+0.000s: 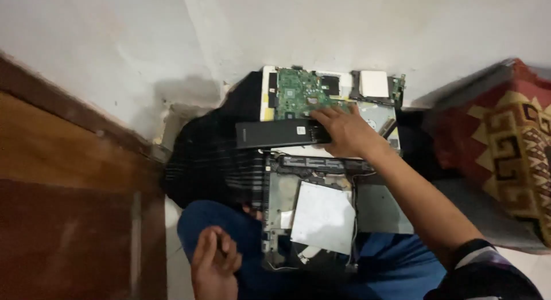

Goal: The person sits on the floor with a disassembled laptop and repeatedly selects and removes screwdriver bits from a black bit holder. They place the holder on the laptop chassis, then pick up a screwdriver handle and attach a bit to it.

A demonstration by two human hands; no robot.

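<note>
My right hand reaches forward and grips the right end of a long black laptop battery, held level over a dismantled laptop. Beyond it lies a green circuit board on a white laptop shell. Closer to me, the open laptop base rests on my lap with a silver optical drive lying in it. My left hand hovers low near my blue-trousered knee with fingers loosely curled; whether it holds something small is unclear.
A dark striped cloth lies under the parts. A white wall stands right behind them. Left is a brown wooden door. A patterned red and yellow cushion sits at right.
</note>
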